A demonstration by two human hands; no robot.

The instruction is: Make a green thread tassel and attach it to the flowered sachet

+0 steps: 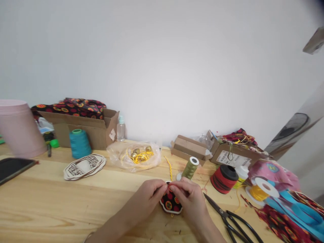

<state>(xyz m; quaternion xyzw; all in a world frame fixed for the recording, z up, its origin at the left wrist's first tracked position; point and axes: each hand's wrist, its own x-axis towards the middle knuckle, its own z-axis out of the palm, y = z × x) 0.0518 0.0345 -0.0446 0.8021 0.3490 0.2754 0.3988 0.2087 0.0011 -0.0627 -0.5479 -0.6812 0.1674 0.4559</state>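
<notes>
Both hands meet over a small ornament faced with black floral fabric and edged in white. It lies low in the middle of the table, with a yellow loop at its bottom. A twisted yellow cord runs away from its top. My left hand pinches at the ornament's upper edge with thumb and forefinger. From the other side my right hand pinches the same spot, fingertips nearly touching. Something red, perhaps thread, shows between the fingertips; they partly hide it. Black scissors lie open-bladed beside my right hand.
Behind the hands stand a green thread spool and a bag of bells with yellow cord. White cutouts, a teal cone and a phone sit left. A red-black roll, yellow spool and blue ribbon lie right.
</notes>
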